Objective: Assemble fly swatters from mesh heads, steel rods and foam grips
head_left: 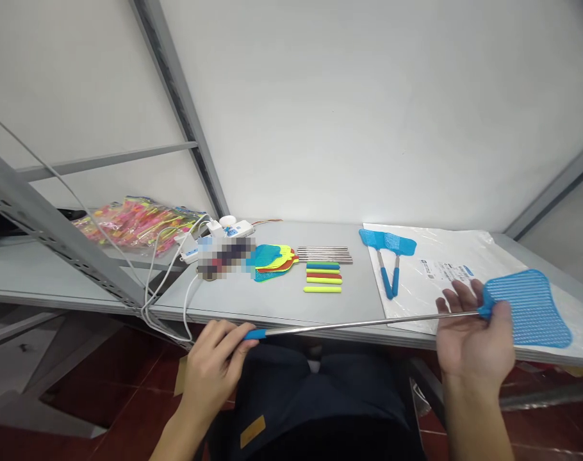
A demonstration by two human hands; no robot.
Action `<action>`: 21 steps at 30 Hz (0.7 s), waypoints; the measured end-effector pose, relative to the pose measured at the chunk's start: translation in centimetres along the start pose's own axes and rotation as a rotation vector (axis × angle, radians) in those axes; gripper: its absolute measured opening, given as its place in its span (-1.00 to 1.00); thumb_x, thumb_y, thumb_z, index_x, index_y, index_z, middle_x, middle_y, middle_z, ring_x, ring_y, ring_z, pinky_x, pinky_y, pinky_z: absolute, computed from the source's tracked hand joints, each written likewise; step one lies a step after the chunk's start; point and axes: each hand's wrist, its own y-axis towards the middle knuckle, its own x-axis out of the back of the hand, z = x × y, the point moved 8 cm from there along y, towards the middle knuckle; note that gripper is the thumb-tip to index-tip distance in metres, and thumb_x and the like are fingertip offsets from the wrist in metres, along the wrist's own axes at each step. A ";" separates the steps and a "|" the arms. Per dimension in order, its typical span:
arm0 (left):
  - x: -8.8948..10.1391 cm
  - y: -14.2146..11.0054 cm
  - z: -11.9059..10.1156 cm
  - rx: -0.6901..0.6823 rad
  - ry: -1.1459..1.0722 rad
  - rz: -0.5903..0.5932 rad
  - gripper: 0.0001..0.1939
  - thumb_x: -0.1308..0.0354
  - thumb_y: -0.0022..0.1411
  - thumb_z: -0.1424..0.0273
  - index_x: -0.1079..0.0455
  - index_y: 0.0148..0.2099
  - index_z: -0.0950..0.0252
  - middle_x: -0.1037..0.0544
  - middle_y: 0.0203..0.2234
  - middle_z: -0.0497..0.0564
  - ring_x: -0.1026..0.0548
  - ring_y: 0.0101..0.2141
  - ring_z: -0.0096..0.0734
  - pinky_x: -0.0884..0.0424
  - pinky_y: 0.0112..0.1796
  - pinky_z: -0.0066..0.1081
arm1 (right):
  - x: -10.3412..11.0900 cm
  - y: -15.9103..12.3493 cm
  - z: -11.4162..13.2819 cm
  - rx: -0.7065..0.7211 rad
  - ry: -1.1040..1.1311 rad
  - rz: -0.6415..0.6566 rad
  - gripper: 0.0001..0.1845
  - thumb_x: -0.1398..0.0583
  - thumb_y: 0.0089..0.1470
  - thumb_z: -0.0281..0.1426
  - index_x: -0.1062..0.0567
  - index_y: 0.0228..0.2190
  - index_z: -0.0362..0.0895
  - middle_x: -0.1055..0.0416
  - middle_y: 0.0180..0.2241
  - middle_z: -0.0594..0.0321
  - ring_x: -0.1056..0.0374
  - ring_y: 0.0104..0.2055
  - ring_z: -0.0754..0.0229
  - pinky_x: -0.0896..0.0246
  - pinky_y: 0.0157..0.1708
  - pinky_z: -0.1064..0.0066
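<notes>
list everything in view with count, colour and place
table: 1, grey, centre
bag: 1, white, table's right
long fly swatter: 1, blue and silver, in front
small fly swatters: 2, blue, on bag
swatter heads: several, blue, yellow, red, mid-table
rods: several, silver, right of heads
handles: about six, mixed, in front of rods
power strip: at least 1, white, left
cables: several, white, left
plastic packs: several, pinkish, far left
posts: several, grey, both sides
wall: 1, white, behind
floor: 1, red, below
trousers: 1 pair, dark, below
left hand: 1, bare, on long swatter's handle
right hand: 1, bare, by its head
</notes>
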 end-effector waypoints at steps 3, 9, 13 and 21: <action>-2.3 0.2 -4.4 -0.144 -0.061 0.147 -0.85 -0.11 0.35 0.40 -0.40 -0.04 0.24 -0.49 -0.46 -0.03 -0.39 -0.48 -0.39 -0.29 -0.41 -0.38 | -4.1 -5.4 -3.5 -0.144 -0.036 0.193 -0.67 -0.08 0.22 -0.14 -0.55 -0.22 -0.05 -0.54 -0.17 0.19 -0.42 -0.14 0.15 -0.21 -0.03 0.20; -3.6 0.9 -7.5 -0.049 -0.156 0.127 -0.87 -0.08 0.35 0.44 -0.37 -0.07 0.25 -0.47 -0.50 -0.03 -0.40 -0.51 -0.38 -0.28 -0.47 -0.39 | -7.8 -12.4 -5.4 -0.239 -0.024 0.317 -0.62 -0.07 0.24 -0.10 -0.54 -0.16 -0.06 -0.57 -0.16 0.14 -0.43 -0.21 0.13 -0.20 0.00 0.11; -3.8 0.7 -6.7 0.050 -0.288 0.165 -0.89 -0.05 0.36 0.44 -0.36 -0.10 0.24 -0.50 -0.45 -0.01 -0.43 -0.49 -0.40 -0.33 -0.44 -0.40 | -7.9 -11.5 -4.9 -0.249 -0.076 0.406 -0.61 -0.05 0.27 -0.11 -0.52 -0.10 -0.04 -0.59 -0.22 0.16 -0.42 -0.24 0.14 -0.22 -0.03 0.15; -6.8 -1.8 -6.6 0.431 -0.743 0.258 -0.74 0.04 0.41 0.29 -0.31 0.08 0.15 -0.53 -0.16 0.09 -0.53 -0.30 -0.33 -0.46 -0.31 -0.38 | -9.2 -16.7 -7.7 -0.368 -0.355 0.910 -0.61 -0.08 0.26 -0.17 -0.40 0.07 0.01 -0.51 -0.08 0.16 -0.43 -0.10 0.12 -0.35 -0.07 0.26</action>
